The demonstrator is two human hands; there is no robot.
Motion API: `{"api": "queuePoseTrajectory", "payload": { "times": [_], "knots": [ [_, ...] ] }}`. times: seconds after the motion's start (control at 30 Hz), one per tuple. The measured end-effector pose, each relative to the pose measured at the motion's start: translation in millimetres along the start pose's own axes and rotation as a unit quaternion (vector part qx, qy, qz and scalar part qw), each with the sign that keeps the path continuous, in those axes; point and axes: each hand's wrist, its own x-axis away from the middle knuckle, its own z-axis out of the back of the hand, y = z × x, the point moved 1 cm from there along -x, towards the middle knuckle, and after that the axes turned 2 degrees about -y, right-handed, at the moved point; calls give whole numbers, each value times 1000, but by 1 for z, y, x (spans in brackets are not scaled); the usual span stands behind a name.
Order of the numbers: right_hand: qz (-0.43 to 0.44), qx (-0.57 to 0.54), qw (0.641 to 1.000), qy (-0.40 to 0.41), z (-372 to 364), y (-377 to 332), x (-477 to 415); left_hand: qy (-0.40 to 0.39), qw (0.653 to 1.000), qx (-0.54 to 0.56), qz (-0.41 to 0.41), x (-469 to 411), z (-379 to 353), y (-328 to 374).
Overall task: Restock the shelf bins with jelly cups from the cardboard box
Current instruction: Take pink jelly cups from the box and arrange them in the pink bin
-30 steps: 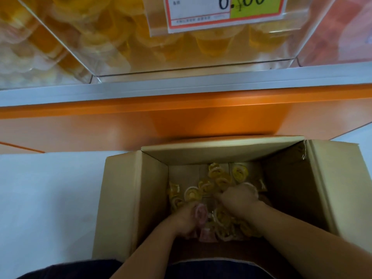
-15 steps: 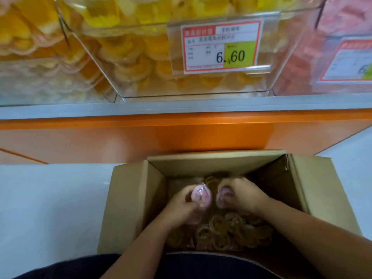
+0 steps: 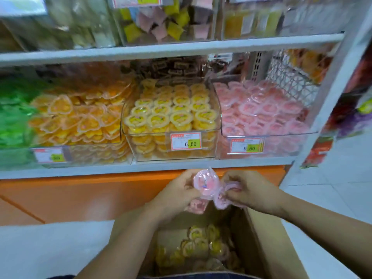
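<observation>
Both hands have risen out of the box (image 3: 267,248) since half a second ago and now hang above its far edge, in front of the orange panel (image 3: 80,194) under the shelf (image 3: 141,166). The view has tipped up as well, so the bins now show in full.

The left hand (image 3: 177,192) has its fingers curled round pink cups (image 3: 203,182), one with its lid facing up and at least one more below the palm. The right hand (image 3: 251,192) pinches further pink cups that touch those in the left hand. How many each hand holds cannot be told.

Yellow cups (image 3: 201,244) lie loose on the bottom of the box.

Along the front edge of the shelf stand clear bins side by side. The pink bin (image 3: 261,117) is toward the right end, above and to the right of the hands, and the yellow bin (image 3: 171,117) is just left of it. The orange bin (image 3: 80,121) comes next, then green packs (image 3: 12,113) at the left end. A price tag (image 3: 185,141) is fixed on the front of the yellow bin.
</observation>
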Motion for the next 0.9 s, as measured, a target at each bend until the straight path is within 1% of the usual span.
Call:
{"api": "queuePoseTrajectory", "payload": {
  "times": [0.07,0.13,0.23,0.33,0.4,0.57,0.63,0.73,0.83,0.9],
  "knots": [
    [8,-15,999,50,25,-13,16,-11,1000,6,-29,8,-7,28],
    [19,-55,994,94,48,-24,29,-14,998,4,-64,14,-13,52],
    [22,-116,982,149,74,-36,42,1,994,11,-106,21,-19,82],
    [0,-172,960,220,97,-36,39,19,990,8,-137,25,-20,106],
    [-26,-206,945,252,110,-33,28,34,988,4,-149,25,-15,115],
    [-114,-267,913,287,116,-11,-18,93,981,14,-170,7,1,125],
    [-138,-249,915,286,115,-7,-35,117,976,2,-186,-4,6,126],
    [-158,-220,924,269,116,-8,-56,140,964,-52,-220,-20,10,130],
    [-161,-231,920,273,125,-4,-65,117,960,-70,-246,-38,2,144],
    [-164,-225,910,308,140,2,-58,100,959,-103,-245,-55,-12,154]
  ]
}}
